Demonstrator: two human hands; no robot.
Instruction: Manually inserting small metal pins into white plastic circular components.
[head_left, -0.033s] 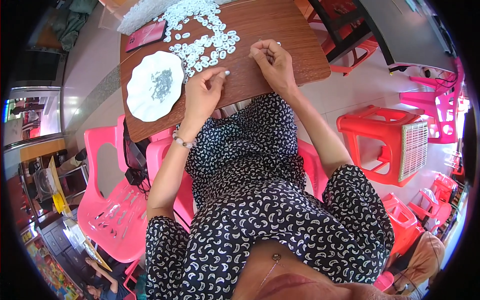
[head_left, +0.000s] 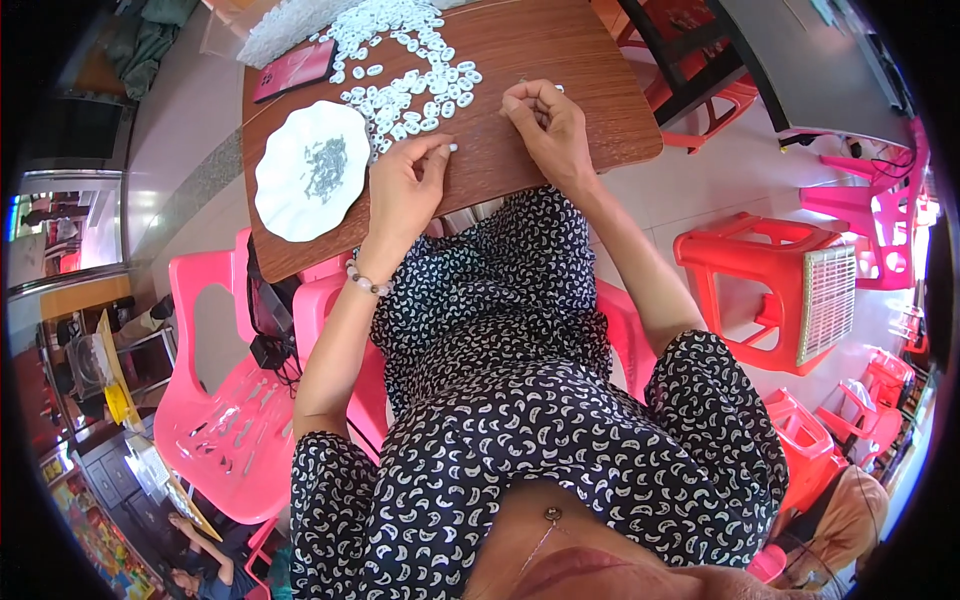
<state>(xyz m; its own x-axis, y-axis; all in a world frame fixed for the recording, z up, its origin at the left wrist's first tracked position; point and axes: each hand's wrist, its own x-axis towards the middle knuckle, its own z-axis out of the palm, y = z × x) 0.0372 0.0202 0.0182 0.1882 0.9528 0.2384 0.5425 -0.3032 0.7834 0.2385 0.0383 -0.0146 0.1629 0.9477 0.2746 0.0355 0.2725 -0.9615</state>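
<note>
We rest both hands on the brown wooden table, close to its near edge, and we work at a spread of small white oval pieces that lies just beyond our fingers. Our left hand sits with the fingers curled in and the thumb and forefinger pinched narrow on one small white piece, which shows as a pale speck at the fingertips, right at the near fringe of the scattered heap. Our right hand lies a little farther up the table, its fingers drawn together into a tight pinch; something tiny and pale shows at their tips, but it is too small for us to say what it is. The white pieces are flat, rounded ovals, each with a darker hollow in the middle, strewn loosely in one layer from the far edge of the table down toward our left thumb. To the left of them, near our left hand, stands a white plate with a wavy rim, holding a small heap of grey metal bits in its middle. A pink flat case lies beyond the plate. A beaded bracelet circles our left wrist, and pink plastic chairs stand below the table on our left.
</note>
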